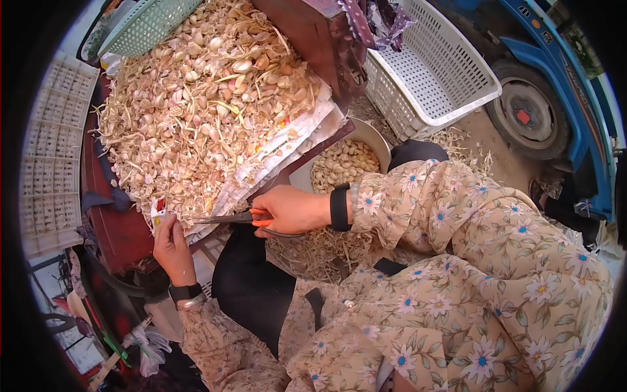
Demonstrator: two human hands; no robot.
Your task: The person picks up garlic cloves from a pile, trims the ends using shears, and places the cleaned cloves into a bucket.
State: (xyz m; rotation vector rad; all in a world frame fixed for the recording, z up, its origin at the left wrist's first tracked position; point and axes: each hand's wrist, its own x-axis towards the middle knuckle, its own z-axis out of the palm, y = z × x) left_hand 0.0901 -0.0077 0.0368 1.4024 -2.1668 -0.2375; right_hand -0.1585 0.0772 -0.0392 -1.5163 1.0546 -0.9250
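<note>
A broad heap of garlic cloves [202, 91] with dry skins and stalks covers a white sheet [287, 140] on a dark red table. My right hand [290, 208] grips a pair of scissors [258, 217] with orange on the handles. Their blades point left, toward my left hand, along the heap's near edge. My left hand [172, 251] is closed in a pinch at the near left corner of the heap. What its fingertips hold is too small to make out; a white, red and yellow scrap [158, 210] shows just beyond them.
A pot [373, 134] of garlic cloves stands beyond my right wrist. White plastic crates [450, 114] stand at the right back and far left, a green basket [140, 29] at the top left. Stalk litter [320, 251] covers the ground. A blue vehicle's wheel [529, 111] is at right.
</note>
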